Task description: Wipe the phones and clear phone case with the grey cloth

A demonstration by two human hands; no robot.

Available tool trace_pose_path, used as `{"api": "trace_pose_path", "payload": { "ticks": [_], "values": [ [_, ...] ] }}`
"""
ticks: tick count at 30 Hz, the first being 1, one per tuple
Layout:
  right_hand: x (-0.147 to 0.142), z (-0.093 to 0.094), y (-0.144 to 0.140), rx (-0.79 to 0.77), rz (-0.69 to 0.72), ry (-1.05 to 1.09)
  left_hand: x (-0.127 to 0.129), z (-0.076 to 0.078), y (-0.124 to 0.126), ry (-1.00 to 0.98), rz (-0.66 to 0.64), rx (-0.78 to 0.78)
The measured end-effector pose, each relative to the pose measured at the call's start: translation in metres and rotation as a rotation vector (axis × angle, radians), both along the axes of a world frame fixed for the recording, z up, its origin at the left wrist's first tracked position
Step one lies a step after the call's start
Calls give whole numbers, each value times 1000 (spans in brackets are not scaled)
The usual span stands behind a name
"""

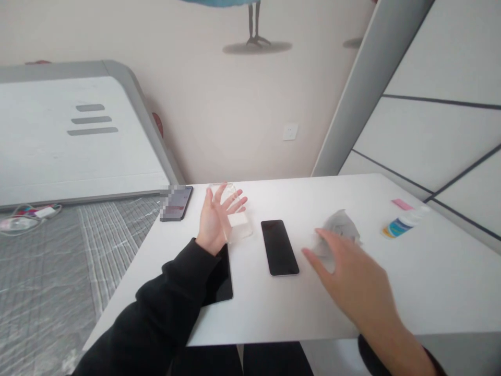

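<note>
Left hand [217,219] spread wide over a clear case [237,216]; right hand [348,277], fingers loosely open, reaching at a crumpled wipe [340,225]. Black phone [279,246] lies between them on the table [391,297].

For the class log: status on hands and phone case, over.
Left hand open, holding clear case. Right hand open, reaching to crumpled wipe. Black phone lies between.
</note>
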State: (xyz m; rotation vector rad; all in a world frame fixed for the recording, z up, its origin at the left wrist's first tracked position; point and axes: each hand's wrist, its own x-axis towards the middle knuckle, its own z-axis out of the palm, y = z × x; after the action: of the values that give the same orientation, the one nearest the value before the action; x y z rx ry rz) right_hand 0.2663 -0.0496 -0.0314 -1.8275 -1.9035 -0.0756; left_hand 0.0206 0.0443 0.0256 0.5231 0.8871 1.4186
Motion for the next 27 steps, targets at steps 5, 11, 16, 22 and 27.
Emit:
{"api": "trace_pose_path", "payload": {
  "ticks": [5,11,16,22,27],
  "values": [
    [-69,-32,1,-176,219,119,-6,-33,14,-12,-51,-5],
    [-66,-45,6,-246,200,317,-9,-45,13,-100,-73,-28],
    [-49,-39,15,-159,191,385,-8,-51,16,-132,-53,-38],
    [-17,-34,27,-247,212,843,-10,-53,18,-182,-25,-40],
    [-52,-14,40,-178,409,1008,-3,-48,11,-229,-67,-15]
  ]
}}
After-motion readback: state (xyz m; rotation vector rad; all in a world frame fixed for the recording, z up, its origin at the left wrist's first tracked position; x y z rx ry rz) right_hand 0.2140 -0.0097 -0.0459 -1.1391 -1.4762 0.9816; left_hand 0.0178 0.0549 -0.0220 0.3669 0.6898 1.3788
